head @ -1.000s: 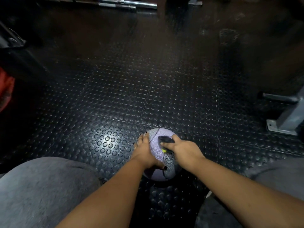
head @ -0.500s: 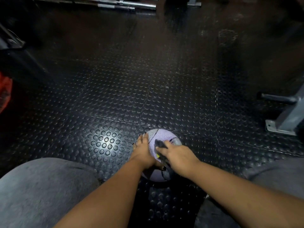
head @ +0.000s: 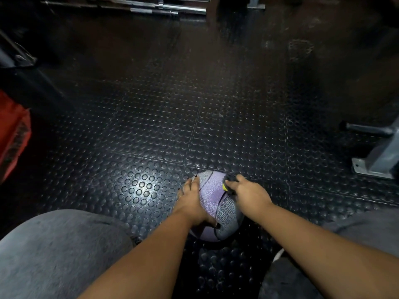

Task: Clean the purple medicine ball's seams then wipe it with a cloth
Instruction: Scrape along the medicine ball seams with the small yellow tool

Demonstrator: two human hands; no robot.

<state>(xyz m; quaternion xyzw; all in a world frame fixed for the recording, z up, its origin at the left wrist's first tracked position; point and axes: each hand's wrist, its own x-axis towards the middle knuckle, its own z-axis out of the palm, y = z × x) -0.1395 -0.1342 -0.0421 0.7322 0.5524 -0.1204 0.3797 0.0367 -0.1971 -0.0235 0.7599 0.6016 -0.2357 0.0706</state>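
1. Down on the black studded rubber floor (head: 151, 126) sits the purple medicine ball (head: 212, 197), between the person's two knees, which are in grey trousers (head: 54, 251).
2. Dark seam lines curve across the ball's textured skin, and its near right panel looks greyer than the rest.
3. Their left hand (head: 191, 203) lies flat against the ball's left side, with the fingers stretched out towards the far edge and the thumb spread across the near face; it grips nothing.
4. Their right hand (head: 248, 194) is at the ball's upper right, with its fingers pinched round a small dark tool (head: 228, 184) that has a yellow-green spot on it. The tool touches the ball's surface near a seam; I cannot tell what kind of tool it is.
5. Both forearms are bare and reach in from the near edge.
6. Over at the far wall lie several steel barbells (head: 168, 6) side by side.
7. On the right stands a grey metal frame foot (head: 375, 160), bolted flat to the floor, well apart from the ball.
8. At the left edge is something red (head: 10, 134), too blurred to name.
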